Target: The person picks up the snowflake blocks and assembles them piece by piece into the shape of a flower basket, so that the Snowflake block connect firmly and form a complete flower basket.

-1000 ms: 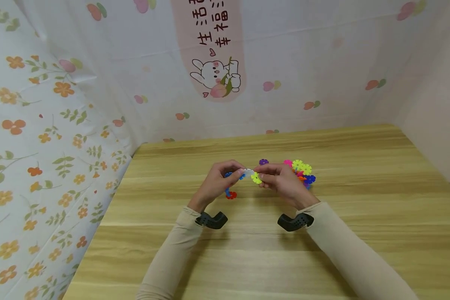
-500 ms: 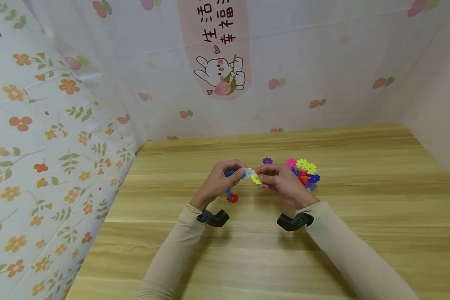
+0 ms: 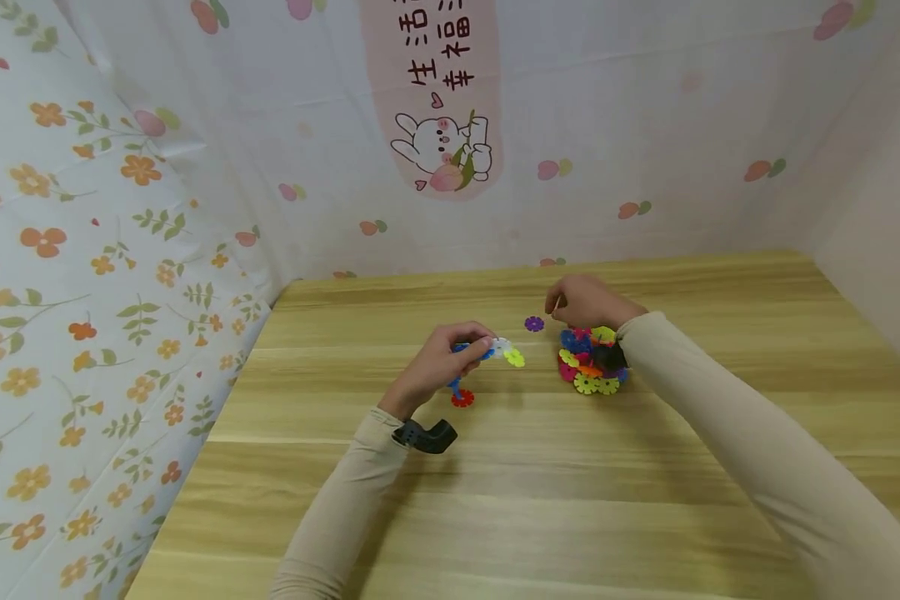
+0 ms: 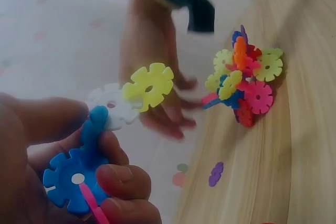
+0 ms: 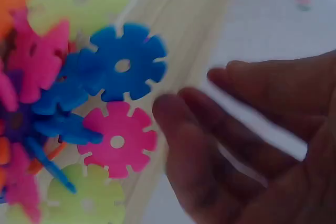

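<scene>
My left hand (image 3: 442, 358) grips a joined chain of plastic snowflake discs, pinching a blue disc (image 4: 71, 182). From there the chain runs to a white disc (image 4: 113, 107) and a yellow disc (image 4: 152, 88) at its free end. A red disc (image 3: 462, 398) hangs lower, and a pink piece (image 4: 93, 203) crosses the blue one. Just beyond a many-coloured cluster of joined discs (image 3: 587, 383) is my right hand (image 3: 588, 302). Its fingers are loosely bent beside a blue disc (image 5: 123, 65) and a pink disc (image 5: 119, 141), with nothing visible between them.
A single purple disc (image 3: 534, 323) lies flat on the wooden table (image 3: 495, 517) between the hands, towards the back. Behind the table's far edge hangs a printed cloth (image 3: 607, 125); a flowered cloth (image 3: 120, 292) covers the left side.
My right hand has left the yellow disc and moved right and away, past the cluster. The cluster has turned, with yellow discs now at its front. The left hand keeps its hold on the disc chain.
</scene>
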`<control>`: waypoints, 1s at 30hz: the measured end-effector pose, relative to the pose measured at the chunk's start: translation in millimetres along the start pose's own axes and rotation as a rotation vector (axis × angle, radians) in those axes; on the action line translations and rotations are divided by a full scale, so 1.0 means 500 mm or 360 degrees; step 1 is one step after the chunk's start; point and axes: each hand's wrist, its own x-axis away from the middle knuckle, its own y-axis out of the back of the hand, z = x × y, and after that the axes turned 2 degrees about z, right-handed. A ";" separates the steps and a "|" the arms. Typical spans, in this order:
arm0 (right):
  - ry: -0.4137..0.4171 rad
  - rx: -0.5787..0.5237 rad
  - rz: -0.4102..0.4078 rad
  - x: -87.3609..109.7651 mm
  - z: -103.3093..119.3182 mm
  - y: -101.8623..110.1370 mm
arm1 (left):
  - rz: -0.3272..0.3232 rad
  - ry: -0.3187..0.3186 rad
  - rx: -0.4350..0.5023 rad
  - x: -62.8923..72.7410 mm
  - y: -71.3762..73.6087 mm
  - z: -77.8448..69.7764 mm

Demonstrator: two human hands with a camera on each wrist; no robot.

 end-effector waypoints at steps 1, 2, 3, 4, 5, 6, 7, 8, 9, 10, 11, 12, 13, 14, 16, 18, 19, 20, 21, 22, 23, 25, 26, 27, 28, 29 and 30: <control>-0.0011 0.0129 0.0033 -0.010 -0.001 -0.001 | 0.0011 0.0002 0.0000 -0.002 -0.002 0.000; -0.0037 0.0242 0.0074 -0.021 0.000 -0.003 | 0.0016 0.0005 -0.0001 -0.003 -0.004 0.001; -0.0075 0.0315 0.0129 -0.030 0.004 -0.007 | 0.0021 0.0011 0.0004 -0.003 -0.006 0.001; -0.0111 0.0384 0.0178 -0.038 0.010 -0.011 | 0.0026 0.0017 0.0009 -0.003 -0.007 0.000; -0.0123 0.0459 0.0211 -0.045 0.018 -0.016 | 0.0030 0.0022 0.0012 -0.002 -0.007 0.000; -0.0137 0.0529 0.0240 -0.051 0.026 -0.020 | 0.0033 0.0027 0.0015 -0.002 -0.008 -0.001; -0.0160 0.0562 0.0260 -0.057 0.033 -0.025 | 0.0035 0.0033 0.0020 -0.002 -0.008 -0.001; -0.0171 0.0595 0.0273 -0.061 0.039 -0.029 | 0.0036 0.0038 0.0022 -0.001 -0.008 0.000; -0.0172 0.0611 0.0278 -0.065 0.044 -0.032 | 0.0039 0.0040 0.0024 -0.001 -0.008 0.000; -0.0164 0.0618 0.0273 -0.068 0.048 -0.036 | 0.0041 0.0040 0.0023 -0.002 -0.008 0.000; -0.0149 0.0627 0.0266 -0.071 0.050 -0.039 | 0.0045 0.0037 0.0024 -0.002 -0.008 0.001; -0.0156 0.0628 0.0250 -0.074 0.051 -0.042 | 0.0048 0.0034 0.0029 -0.003 -0.008 0.001; -0.0152 0.0642 0.0215 -0.076 0.051 -0.046 | 0.0050 0.0031 0.0032 -0.004 -0.008 0.002; -0.0128 0.0679 0.0173 -0.078 0.051 -0.051 | 0.0050 0.0027 0.0036 -0.006 -0.008 0.002; -0.0059 0.0820 0.0071 -0.082 0.048 -0.061 | 0.0053 0.0023 0.0042 -0.008 -0.009 0.003; 0.0006 0.1003 -0.0024 -0.087 0.047 -0.073 | 0.0050 0.0021 0.0048 -0.010 -0.009 0.004; 0.0026 0.1065 -0.0055 -0.088 0.047 -0.079 | 0.0050 0.0021 0.0047 -0.011 -0.009 0.004; 0.0036 0.1111 -0.0067 -0.088 0.049 -0.085 | 0.0047 0.0022 0.0049 -0.011 -0.009 0.005; 0.0040 0.1134 -0.0066 -0.089 0.051 -0.090 | 0.0045 0.0020 0.0050 -0.012 -0.009 0.005; 0.0041 0.1128 -0.0054 -0.088 0.053 -0.094 | 0.0045 0.0020 0.0051 -0.012 -0.008 0.006; 0.0030 0.1073 -0.0032 -0.088 0.056 -0.098 | 0.0047 0.0021 0.0050 -0.013 -0.008 0.006; 0.0034 0.0909 0.0015 -0.083 0.064 -0.104 | 0.0049 0.0024 0.0045 -0.013 -0.006 0.006; 0.0062 0.0837 0.0022 -0.080 0.068 -0.107 | 0.0042 0.0025 0.0038 -0.012 -0.005 0.005; 0.0108 0.0775 0.0020 -0.077 0.071 -0.111 | 0.0030 0.0029 0.0034 -0.011 -0.003 0.005; 0.0151 0.0688 0.0024 -0.073 0.074 -0.114 | 0.0016 0.0034 0.0031 -0.010 -0.001 0.004; 0.0194 0.0587 0.0031 -0.069 0.076 -0.119 | 0.0000 0.0038 0.0030 -0.009 0.001 0.003; 0.0232 0.0516 0.0033 -0.063 0.076 -0.124 | -0.0016 0.0042 0.0028 -0.008 0.003 0.001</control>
